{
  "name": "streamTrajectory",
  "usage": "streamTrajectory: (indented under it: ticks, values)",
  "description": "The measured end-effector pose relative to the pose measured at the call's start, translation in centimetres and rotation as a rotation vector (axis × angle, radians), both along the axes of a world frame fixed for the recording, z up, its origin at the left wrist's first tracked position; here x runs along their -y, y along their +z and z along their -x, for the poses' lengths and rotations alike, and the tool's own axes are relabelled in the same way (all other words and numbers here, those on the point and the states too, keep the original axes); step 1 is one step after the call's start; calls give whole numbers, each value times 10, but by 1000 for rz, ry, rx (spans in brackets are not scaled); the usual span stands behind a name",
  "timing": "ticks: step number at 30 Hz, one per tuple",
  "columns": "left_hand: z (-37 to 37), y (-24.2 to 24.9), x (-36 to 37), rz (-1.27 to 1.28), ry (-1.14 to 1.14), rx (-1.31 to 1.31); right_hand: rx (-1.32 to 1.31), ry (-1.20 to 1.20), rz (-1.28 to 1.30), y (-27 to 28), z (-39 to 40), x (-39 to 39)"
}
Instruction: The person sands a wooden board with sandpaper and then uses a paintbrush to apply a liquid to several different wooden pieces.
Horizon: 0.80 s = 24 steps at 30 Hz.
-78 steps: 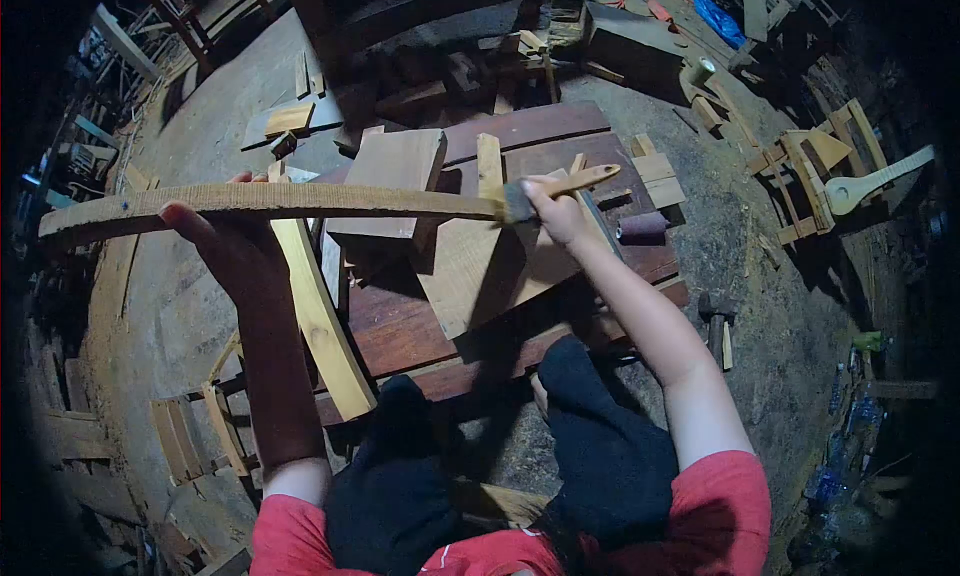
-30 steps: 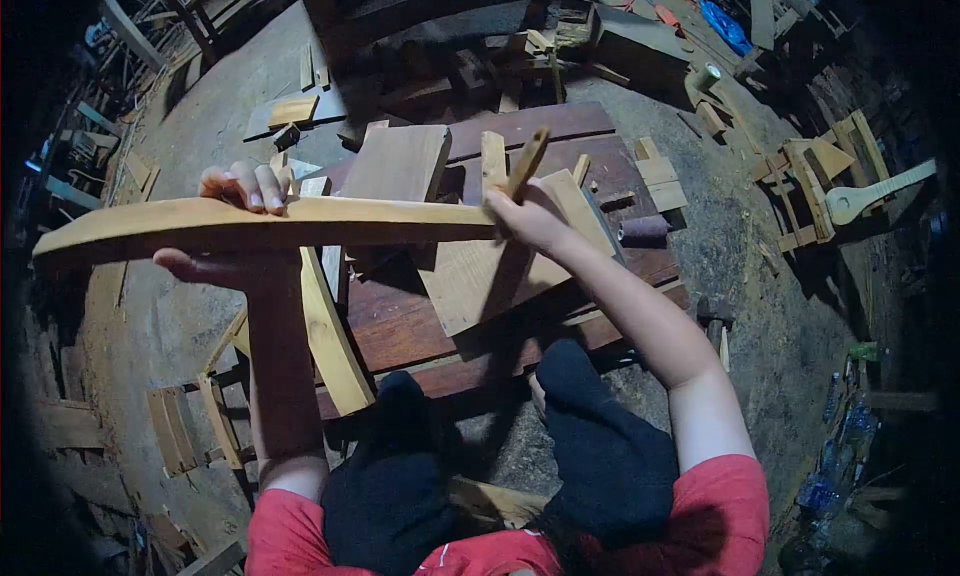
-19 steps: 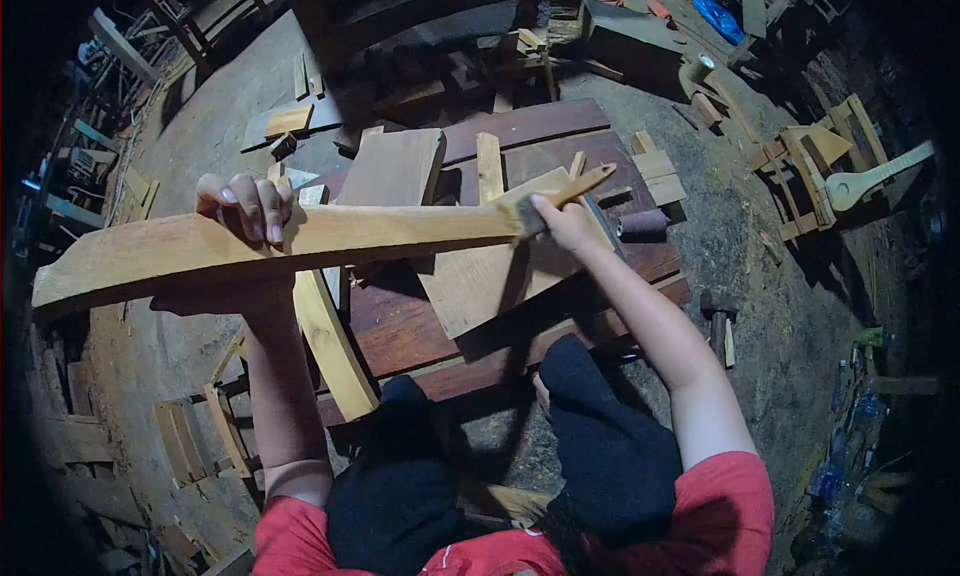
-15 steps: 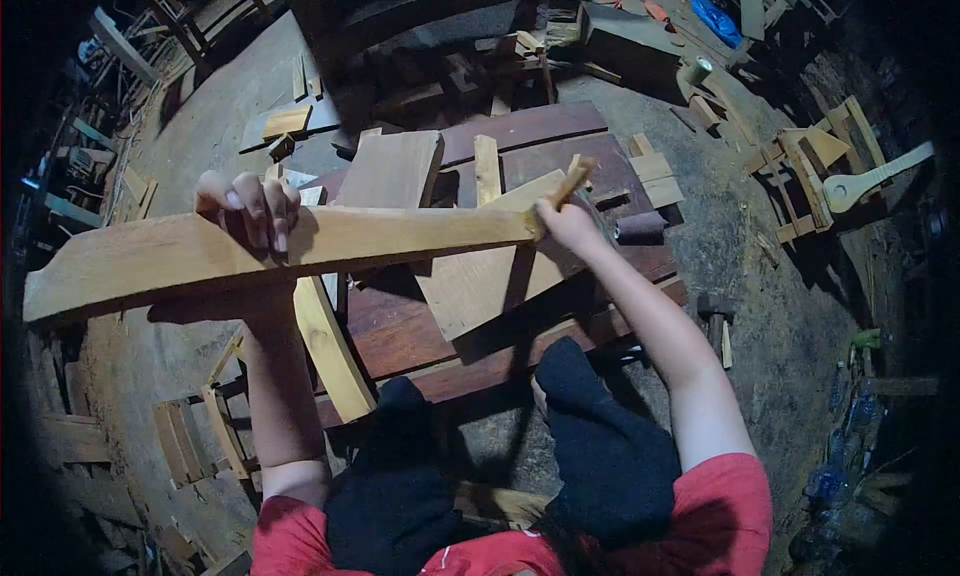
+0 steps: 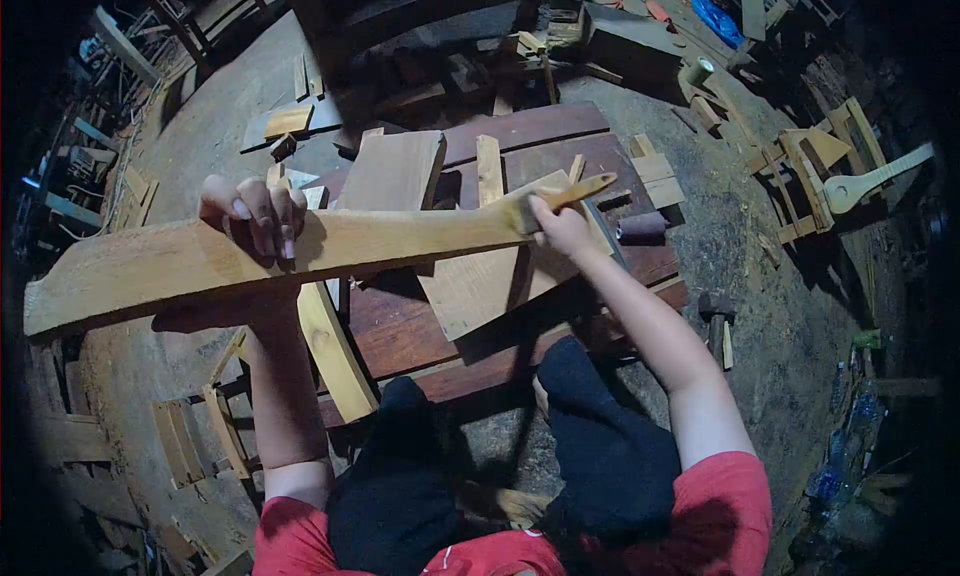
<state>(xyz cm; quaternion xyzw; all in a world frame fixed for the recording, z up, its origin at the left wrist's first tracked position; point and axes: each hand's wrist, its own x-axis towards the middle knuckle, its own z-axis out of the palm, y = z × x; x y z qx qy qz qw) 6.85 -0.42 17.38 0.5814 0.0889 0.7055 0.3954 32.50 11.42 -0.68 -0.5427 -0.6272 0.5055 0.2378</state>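
Observation:
A long, curved wooden piece [image 5: 400,234], wide at its left end and narrower to the right, is held up in front of me. My left hand [image 5: 258,216] grips its wide part, fingers curled over the top edge. In my right hand [image 5: 562,226] is a paintbrush [image 5: 592,188] with a wooden handle pointing up and right. Its bristles lie against the narrow right end of the piece. Beneath, a flat board [image 5: 470,301] rests at an angle on a low reddish-brown wooden table [image 5: 400,341].
On the table are a thick plank [image 5: 390,171], a yellowish curved slat [image 5: 335,356] and a dark cylindrical roll [image 5: 642,226]. A hammer [image 5: 716,321] is on the floor at right. Further right stands a small wooden frame [image 5: 800,181] with a pale long-handled wooden piece [image 5: 870,181].
The paintbrush has turned in my right hand, its handle now leaning more to the right, with the bristles on the wood. The wooden piece has dipped slightly at the left.

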Motion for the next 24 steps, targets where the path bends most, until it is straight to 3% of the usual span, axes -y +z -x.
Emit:
streamTrajectory:
  ticks: [1, 4, 5, 7, 11, 13, 15, 16, 19, 21, 24]
  values:
    - [-2, 1, 1, 18, 23, 3, 189, 4, -72, -21, -11, -11]
    - [-6, 5, -1, 15, 34, -3, 267, 146, -62, -25, -14, -17]
    - [-7, 5, -2, -4, 24, -13, 250, 61, -58, -40, -1, -16]
    - [-4, 2, -3, -4, 20, -1, 54, 172, -185, 1, 27, -2]
    - [15, -11, -6, 0, -19, 21, -530, 334, 53, 101, 50, 25]
    - [23, -22, -10, -18, -36, 35, -587, 377, 63, 96, 46, 21]
    - [19, -21, -9, -35, -49, 53, -750, 299, 234, 69, 38, 17]
    - [7, -13, -5, -17, -24, 82, -542, 274, 144, 55, 27, 15]
    - [11, -9, -2, 34, -2, 107, -383, 139, 183, 7, -6, -12]
    - [7, -6, -2, 73, -13, 107, 452, 46, -62, 5, -21, -25]
    - [-5, 6, -2, -11, 40, -22, 590, 215, -14, 26, -7, -32]
